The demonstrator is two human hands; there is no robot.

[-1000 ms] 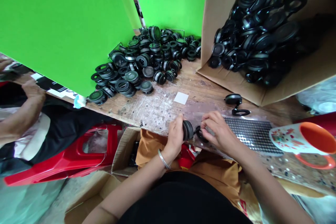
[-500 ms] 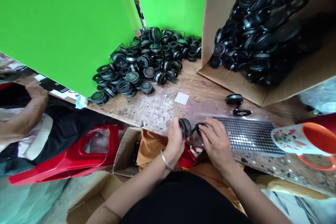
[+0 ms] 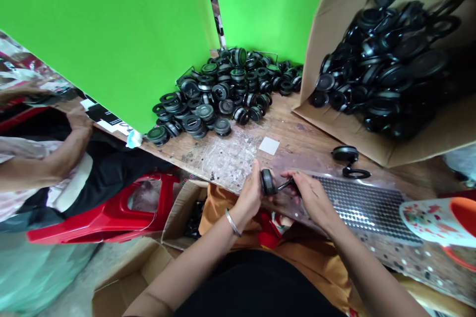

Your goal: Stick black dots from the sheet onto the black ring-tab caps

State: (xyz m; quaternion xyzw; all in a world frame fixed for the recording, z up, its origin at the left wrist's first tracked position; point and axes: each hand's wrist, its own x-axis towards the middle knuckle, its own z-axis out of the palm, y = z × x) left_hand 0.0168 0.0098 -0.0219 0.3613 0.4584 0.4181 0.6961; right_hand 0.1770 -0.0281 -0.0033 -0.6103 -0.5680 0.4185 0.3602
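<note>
A black folding stand (image 3: 267, 183), with a thick round base joined by a short arm to a ring, is held over the table's front edge. My left hand (image 3: 252, 189) grips its round base, thumb and fingers on either side. The arm's other end is in the closed fingers of my right hand (image 3: 309, 194), which hide most of the ring. Right of my right hand lies a clear sheet with rows of small dark round dots (image 3: 366, 203). Another black folding stand (image 3: 348, 159) lies opened out behind that sheet. A small white square card (image 3: 269, 145) rests beyond my hands.
A large heap of black folding stands (image 3: 223, 91) lies against green panels (image 3: 111, 34). An open carton (image 3: 316, 54) at right holds many more. A floral mug (image 3: 427, 215) stands at the right edge. At left are a red stool (image 3: 111, 213) and another person's arm (image 3: 55, 163).
The view has shifted, so the table's things appear further right. In my hands the round base has turned, and the arm now stretches straighter towards my right hand.
</note>
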